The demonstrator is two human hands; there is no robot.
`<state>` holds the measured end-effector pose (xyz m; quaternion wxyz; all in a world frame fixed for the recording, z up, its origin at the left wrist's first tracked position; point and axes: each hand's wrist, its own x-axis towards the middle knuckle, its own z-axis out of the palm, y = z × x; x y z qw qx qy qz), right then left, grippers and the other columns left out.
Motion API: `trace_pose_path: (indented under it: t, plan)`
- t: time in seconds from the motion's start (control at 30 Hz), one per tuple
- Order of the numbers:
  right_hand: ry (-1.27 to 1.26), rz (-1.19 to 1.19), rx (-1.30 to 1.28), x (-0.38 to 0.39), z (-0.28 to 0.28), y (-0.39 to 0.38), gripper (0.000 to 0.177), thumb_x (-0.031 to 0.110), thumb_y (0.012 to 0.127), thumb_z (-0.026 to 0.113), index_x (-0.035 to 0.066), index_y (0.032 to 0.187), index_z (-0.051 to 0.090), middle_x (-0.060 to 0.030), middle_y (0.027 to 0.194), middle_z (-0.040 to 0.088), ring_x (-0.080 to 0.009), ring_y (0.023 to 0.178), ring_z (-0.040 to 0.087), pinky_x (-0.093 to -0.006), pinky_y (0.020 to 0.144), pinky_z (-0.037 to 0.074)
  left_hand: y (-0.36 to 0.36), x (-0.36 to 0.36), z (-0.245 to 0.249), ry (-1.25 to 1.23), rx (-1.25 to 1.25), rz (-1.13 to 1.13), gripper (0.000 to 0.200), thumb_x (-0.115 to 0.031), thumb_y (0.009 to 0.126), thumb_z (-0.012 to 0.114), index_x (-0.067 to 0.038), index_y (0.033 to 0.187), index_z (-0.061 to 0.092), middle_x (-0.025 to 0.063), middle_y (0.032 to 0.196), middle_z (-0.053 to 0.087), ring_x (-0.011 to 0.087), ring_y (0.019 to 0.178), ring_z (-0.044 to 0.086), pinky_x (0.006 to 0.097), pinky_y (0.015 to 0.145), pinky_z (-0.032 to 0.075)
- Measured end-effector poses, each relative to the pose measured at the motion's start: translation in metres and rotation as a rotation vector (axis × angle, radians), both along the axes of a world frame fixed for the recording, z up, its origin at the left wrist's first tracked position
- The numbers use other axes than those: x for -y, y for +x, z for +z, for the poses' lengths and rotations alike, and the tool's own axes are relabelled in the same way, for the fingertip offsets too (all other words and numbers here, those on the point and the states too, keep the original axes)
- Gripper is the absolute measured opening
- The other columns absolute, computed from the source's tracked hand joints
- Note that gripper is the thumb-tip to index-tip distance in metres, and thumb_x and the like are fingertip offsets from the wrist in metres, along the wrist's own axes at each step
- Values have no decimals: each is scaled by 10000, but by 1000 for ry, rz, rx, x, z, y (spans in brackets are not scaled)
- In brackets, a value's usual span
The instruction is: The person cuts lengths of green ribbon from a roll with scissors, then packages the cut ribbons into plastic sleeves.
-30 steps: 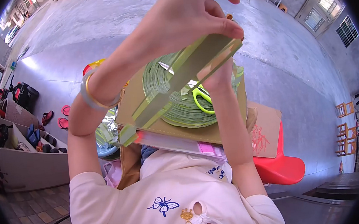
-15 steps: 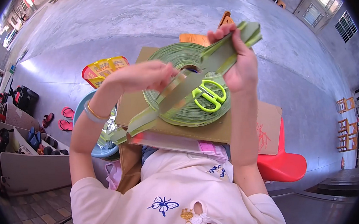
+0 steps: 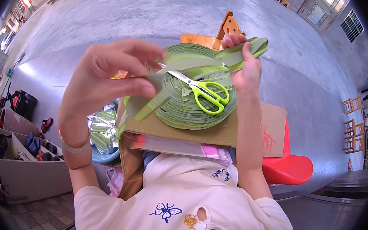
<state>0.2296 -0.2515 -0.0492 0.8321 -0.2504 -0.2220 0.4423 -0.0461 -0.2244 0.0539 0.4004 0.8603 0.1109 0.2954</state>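
Observation:
My right hand (image 3: 246, 61) is closed on a folded bunch of green-grey film strip (image 3: 196, 60) beyond the right side of the roll. From there the strip runs left to my left hand (image 3: 110, 73). My left thumb and fingers are bent loosely around the strip, with the fingertips blurred; its tail hangs down at the left. Underneath lies a big flat roll of the same strip (image 3: 189, 121), resting on a brown board (image 3: 150, 129). Scissors with lime-green handles (image 3: 211, 97) lie on top of the roll, blades pointing up-left.
At the left, a blue basin (image 3: 104, 157) holds silvery-green film pieces (image 3: 104, 124). A red chair (image 3: 291, 169) with cardboard (image 3: 275, 129) stands at the right. Behind the roll is a wooden chair (image 3: 227, 25). A shoe rack (image 3: 32, 176) stands farther left.
My left hand has moved up and left along the strip, uncovering the scissors' blades. My right hand has dropped slightly, still gripping the bunch. The strip between them now lies nearly level.

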Motion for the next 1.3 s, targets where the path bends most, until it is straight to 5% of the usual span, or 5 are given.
trace_pose_path:
  t: [0.27,0.37,0.63,0.9,1.3]
  plan:
    - [54,265,-75,8,21,-71,520,481,894,421,22,1138,443,-116,940,586,-239,877,599,-391,804,493,98,-20,13,180,36,175,231,-267,715,715,-38,745,705,227,1263,472,211,978,576,314,766,448]
    - [406,527,21,21,31,-78,502,480,907,395,41,1145,451,-100,931,584,-222,865,606,-378,766,514,113,-34,10,60,-120,237,288,-298,735,701,-13,772,692,229,1248,481,179,893,597,298,686,476]
    - [94,314,20,12,18,-46,175,190,932,443,45,1023,481,-75,853,568,-217,808,600,-368,764,516,93,-21,-43,-548,-75,132,472,-321,871,562,13,1194,475,125,1036,591,164,690,628,271,662,494]
    - [281,217,-99,16,22,-9,140,182,947,399,69,991,467,-31,776,463,-171,746,472,-408,849,433,34,-13,-68,-982,-458,-283,321,-185,811,655,37,1026,567,106,883,652,161,724,647,257,693,505]
    - [181,240,-25,23,3,14,179,183,958,357,54,1008,470,-33,789,469,-160,735,476,-372,807,439,-6,0,-25,-273,32,-173,182,-134,762,690,35,828,681,189,1097,564,170,956,573,267,785,448]
